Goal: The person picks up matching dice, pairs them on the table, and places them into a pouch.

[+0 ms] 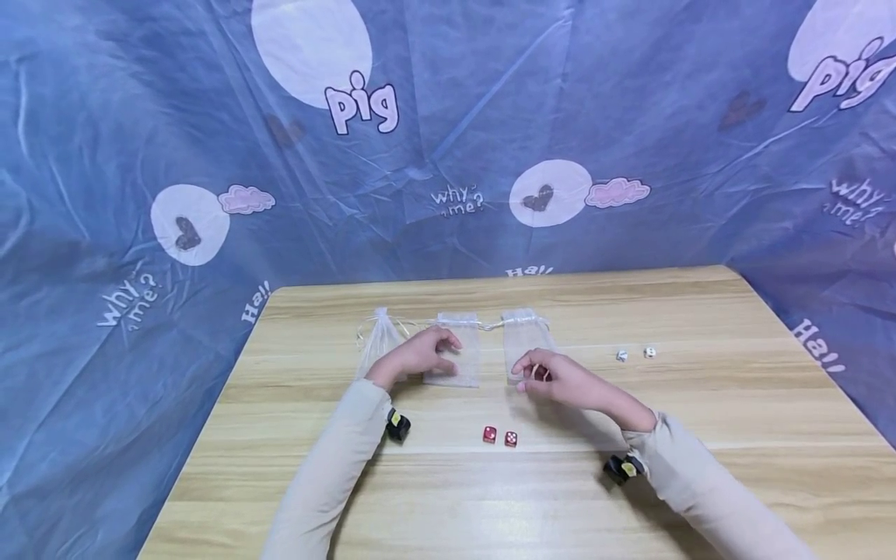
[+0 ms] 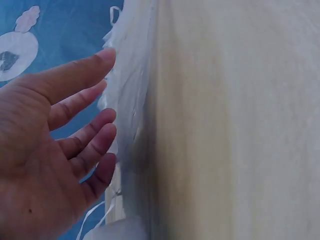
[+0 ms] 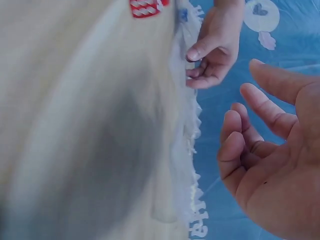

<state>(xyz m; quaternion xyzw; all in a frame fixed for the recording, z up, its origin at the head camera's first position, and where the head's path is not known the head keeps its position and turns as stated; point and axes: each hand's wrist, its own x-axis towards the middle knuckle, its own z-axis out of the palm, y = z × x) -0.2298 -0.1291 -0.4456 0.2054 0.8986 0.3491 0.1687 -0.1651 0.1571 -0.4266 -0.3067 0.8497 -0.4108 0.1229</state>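
Note:
Three sheer white drawstring pouches lie in a row at the back of the table. My left hand (image 1: 421, 354) hovers over the middle pouch (image 1: 462, 372), fingers loosely bent and holding nothing, partly covering the left pouch (image 1: 378, 334). At the lower left part of the right pouch (image 1: 521, 334) is my right hand (image 1: 556, 377), its fingers relaxed with nothing between them. In the left wrist view the fingertips (image 2: 107, 117) overlap the sheer fabric (image 2: 132, 85). Nearer the front lie two red dice, one (image 1: 489, 434) just left of the other (image 1: 512, 439).
Two white dice, one (image 1: 621, 355) left of the other (image 1: 649, 352), sit on the right side of the wooden table (image 1: 448, 505). Behind the table hangs a blue printed cloth (image 1: 448, 140). Each wrist carries a black camera, the left one (image 1: 398, 426) and the right one (image 1: 621, 469).

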